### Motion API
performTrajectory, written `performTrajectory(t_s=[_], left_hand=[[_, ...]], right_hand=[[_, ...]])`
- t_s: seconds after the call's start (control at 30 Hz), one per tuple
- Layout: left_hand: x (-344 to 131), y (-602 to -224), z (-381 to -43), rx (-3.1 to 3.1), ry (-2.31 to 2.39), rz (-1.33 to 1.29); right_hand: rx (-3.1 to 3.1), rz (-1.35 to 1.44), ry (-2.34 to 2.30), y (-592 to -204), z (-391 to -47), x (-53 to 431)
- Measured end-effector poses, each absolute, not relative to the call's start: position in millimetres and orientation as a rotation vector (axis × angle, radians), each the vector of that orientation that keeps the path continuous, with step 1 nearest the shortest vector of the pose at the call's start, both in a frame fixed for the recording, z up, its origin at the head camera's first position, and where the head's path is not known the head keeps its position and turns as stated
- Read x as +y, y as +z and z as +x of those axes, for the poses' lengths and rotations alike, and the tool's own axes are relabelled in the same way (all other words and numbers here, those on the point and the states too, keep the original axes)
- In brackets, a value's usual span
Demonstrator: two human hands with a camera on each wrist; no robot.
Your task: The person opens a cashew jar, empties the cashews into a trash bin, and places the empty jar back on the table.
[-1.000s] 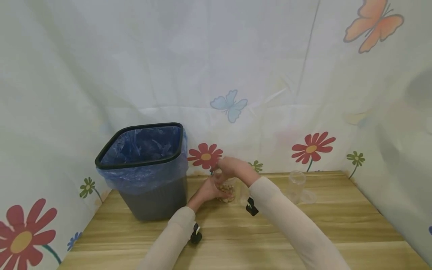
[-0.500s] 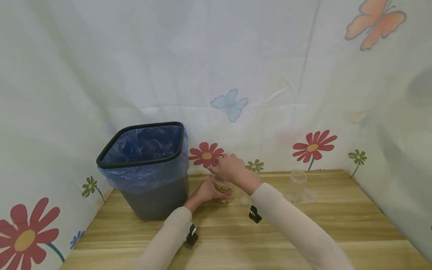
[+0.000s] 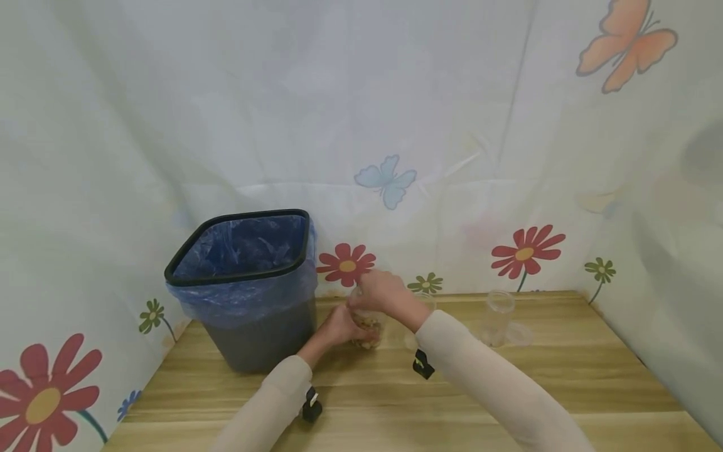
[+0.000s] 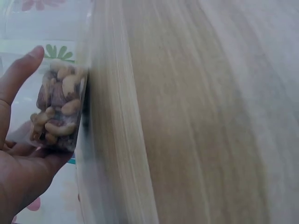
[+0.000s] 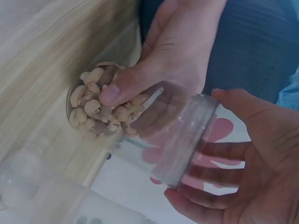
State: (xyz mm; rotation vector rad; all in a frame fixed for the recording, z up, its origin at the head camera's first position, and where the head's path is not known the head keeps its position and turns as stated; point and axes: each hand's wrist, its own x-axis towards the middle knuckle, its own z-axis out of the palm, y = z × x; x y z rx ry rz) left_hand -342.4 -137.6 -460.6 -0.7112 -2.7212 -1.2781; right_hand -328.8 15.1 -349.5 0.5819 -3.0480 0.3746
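Observation:
A clear jar [image 5: 148,133] of mixed nuts stands near the back of the table, beside the bin. My left hand [image 3: 341,326] grips its lower part, the thumb lying along the outside of the wall over the nuts [image 4: 58,100]. At the top of the jar, my right hand [image 3: 385,292] curls round the clear lid [image 5: 192,140]. In the right wrist view the thumb is on one side of the lid and the fingers on the other. The lid sits on the jar's mouth. From the head view, the right hand hides most of the lid.
A grey bin [image 3: 271,339] with a blue liner stands at left. Just right of the hands is a second clear jar [image 3: 422,304], partly behind the right wrist. Farther right stands another clear container [image 3: 498,320], with a clear round lid [image 3: 519,334] lying by it. A patterned curtain backs the table.
My left hand and the nut jar have shifted slightly left. The right hand's fingers, lifted and spread half a second ago, have come down round the lid.

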Motion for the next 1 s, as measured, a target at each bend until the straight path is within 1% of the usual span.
performTrajectory(t_s=[0.2, 0.43, 0.53, 0.73, 0.83, 1.0], left_hand=[[-145, -462, -339, -2.725, -1.234, -0.631], [-149, -455, -331, -2.783, -1.321, -0.586], [-150, -451, -329, -2.793, -1.352, -0.598], [-153, -450, -328, -2.795, -1.349, -0.656], [-155, -451, -329, -2.790, -1.356, -0.670], [-154, -453, -330, -2.770, -1.356, -0.649]], right_hand=[[-3.054, 0.789, 0.463, -344, -328, 17], [-2.994, 1.014, 0.478, -339, -328, 17], [-2.988, 0.949, 0.551, -338, -326, 15], [-3.024, 0.580, 0.517, -345, -322, 5], [-3.054, 0.443, 0.475, -350, -320, 2], [-3.074, 0.381, 0.390, -354, -318, 0]])
